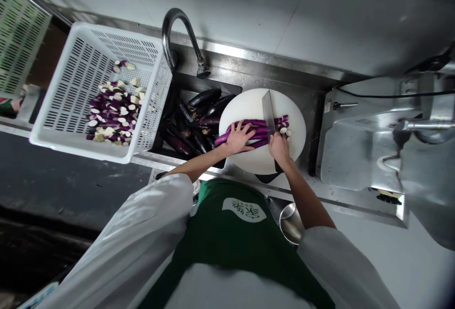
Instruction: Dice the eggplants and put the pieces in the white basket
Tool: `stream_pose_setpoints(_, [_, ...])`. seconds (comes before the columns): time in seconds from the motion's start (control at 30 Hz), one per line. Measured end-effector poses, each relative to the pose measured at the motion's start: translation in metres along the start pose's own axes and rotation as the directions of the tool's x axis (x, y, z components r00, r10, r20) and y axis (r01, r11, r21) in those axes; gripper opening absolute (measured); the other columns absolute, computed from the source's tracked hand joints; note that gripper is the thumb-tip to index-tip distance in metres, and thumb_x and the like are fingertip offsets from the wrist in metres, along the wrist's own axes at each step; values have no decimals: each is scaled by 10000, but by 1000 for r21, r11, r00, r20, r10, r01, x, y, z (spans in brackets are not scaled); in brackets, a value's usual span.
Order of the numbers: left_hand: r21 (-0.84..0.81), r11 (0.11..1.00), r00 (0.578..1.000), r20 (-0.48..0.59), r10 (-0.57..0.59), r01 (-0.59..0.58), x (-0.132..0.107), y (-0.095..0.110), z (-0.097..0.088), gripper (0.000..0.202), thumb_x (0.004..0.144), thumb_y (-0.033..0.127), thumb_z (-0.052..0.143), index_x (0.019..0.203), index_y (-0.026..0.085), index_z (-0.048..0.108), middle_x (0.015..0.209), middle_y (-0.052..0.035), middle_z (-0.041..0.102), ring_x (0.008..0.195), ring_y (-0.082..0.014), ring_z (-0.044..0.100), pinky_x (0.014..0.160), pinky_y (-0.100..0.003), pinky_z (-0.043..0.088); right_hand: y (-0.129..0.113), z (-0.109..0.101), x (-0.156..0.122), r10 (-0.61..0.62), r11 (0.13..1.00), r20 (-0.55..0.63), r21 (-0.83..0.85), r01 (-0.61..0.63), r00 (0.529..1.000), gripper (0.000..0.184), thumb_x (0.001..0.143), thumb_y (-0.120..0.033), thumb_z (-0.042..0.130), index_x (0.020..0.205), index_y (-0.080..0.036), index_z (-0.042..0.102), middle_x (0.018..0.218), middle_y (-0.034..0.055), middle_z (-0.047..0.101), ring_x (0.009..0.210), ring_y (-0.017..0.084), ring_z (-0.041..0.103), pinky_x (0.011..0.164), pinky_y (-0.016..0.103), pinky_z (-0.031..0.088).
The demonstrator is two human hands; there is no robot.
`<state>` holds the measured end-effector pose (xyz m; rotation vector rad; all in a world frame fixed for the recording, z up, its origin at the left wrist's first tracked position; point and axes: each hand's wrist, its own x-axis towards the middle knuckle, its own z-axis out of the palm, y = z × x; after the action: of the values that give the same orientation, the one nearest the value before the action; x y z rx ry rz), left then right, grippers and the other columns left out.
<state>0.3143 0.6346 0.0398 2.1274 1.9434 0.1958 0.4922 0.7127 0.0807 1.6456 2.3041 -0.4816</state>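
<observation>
Several long purple eggplants (254, 126) lie side by side on a round white cutting board (249, 105). My left hand (239, 137) presses down on them with its fingers spread over the bundle. My right hand (278, 148) is closed around the handle of a cleaver (268, 112), whose blade stands across the eggplants near their right ends. A few cut slices (285, 130) lie just right of the blade.
More whole eggplants (199, 114) fill the steel sink under the tap (177, 34). A white perforated basket (85, 53) at left holds cut eggplant pieces (113, 112). A metal machine (391, 143) stands at right. A small steel bowl (291, 223) sits below the counter edge.
</observation>
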Motion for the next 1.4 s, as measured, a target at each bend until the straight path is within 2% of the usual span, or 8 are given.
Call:
stream_pose_setpoints(0.13, [-22, 1000, 1000, 16, 18, -17, -6, -9, 3, 666, 882, 582, 707, 1447, 250, 586, 1514, -148, 493, 1410, -440, 362, 1163, -654, 274, 3, -18, -6, 1, 1000, 17, -27, -1, 1000, 356, 1065, -277, 342, 1206, -84, 605, 1121, 222, 709, 1037, 296, 679, 863, 343, 451])
stream_pose_setpoints(0.3, [-10, 999, 999, 6, 32, -32, -3, -12, 8, 601, 935, 539, 636, 1459, 251, 579, 1508, -138, 506, 1393, -424, 383, 1170, -626, 266, 3, -31, -34, -20, 998, 16, -54, 21, 1000, 379, 1078, -291, 305, 1221, -85, 589, 1066, 213, 713, 1006, 299, 687, 866, 350, 451])
stream_pose_setpoints(0.47, [8, 999, 999, 21, 50, -50, -2, -12, 7, 595, 949, 527, 615, 1466, 236, 570, 1496, -140, 516, 1374, -414, 402, 1148, -586, 302, -4, -20, -42, -23, 996, 72, -88, 29, 997, 316, 1078, -281, 347, 1204, -106, 578, 1081, 207, 712, 1000, 283, 702, 845, 333, 464])
stream_pose_setpoints(0.73, [20, 997, 997, 25, 78, -79, 0, -15, 7, 577, 977, 511, 574, 1464, 201, 567, 1490, -150, 524, 1368, -412, 409, 1143, -582, 309, -22, 5, -13, -5, 999, 44, -48, 8, 999, 329, 1076, -242, 327, 1234, -77, 564, 1124, 226, 721, 1044, 274, 704, 849, 318, 469])
stream_pose_setpoints(0.87, [-8, 997, 997, -1, 77, -77, -1, -14, 7, 563, 976, 489, 585, 1461, 203, 573, 1506, -155, 502, 1372, -404, 411, 1144, -570, 312, -21, -2, -12, -19, 998, 50, -54, 22, 999, 323, 1070, -249, 345, 1225, -91, 580, 1110, 213, 729, 1029, 273, 705, 858, 319, 463])
stream_pose_setpoints(1.03, [-22, 996, 997, -5, 82, -82, -1, -15, 8, 559, 970, 477, 593, 1462, 214, 573, 1476, -148, 519, 1357, -394, 424, 1146, -562, 312, -19, -21, -33, -10, 998, 15, -65, 11, 1000, 365, 1077, -283, 309, 1245, -93, 572, 1082, 214, 724, 990, 279, 704, 843, 331, 465])
stream_pose_setpoints(1.13, [-9, 997, 997, 0, 78, -78, -2, -14, 10, 569, 974, 487, 581, 1472, 213, 561, 1472, -146, 521, 1366, -408, 411, 1147, -571, 304, -22, -22, -43, -31, 997, 52, -71, 34, 998, 346, 1074, -280, 323, 1221, -101, 579, 1077, 207, 725, 1005, 284, 700, 851, 333, 465])
stream_pose_setpoints(1.4, [-11, 996, 995, 29, 91, -90, 2, -14, 4, 555, 967, 465, 599, 1454, 201, 576, 1476, -150, 511, 1368, -413, 397, 1142, -580, 310, -35, 9, -20, -51, 998, 49, -45, 53, 997, 295, 1079, -237, 334, 1219, -90, 548, 1095, 215, 719, 1036, 278, 711, 850, 314, 466])
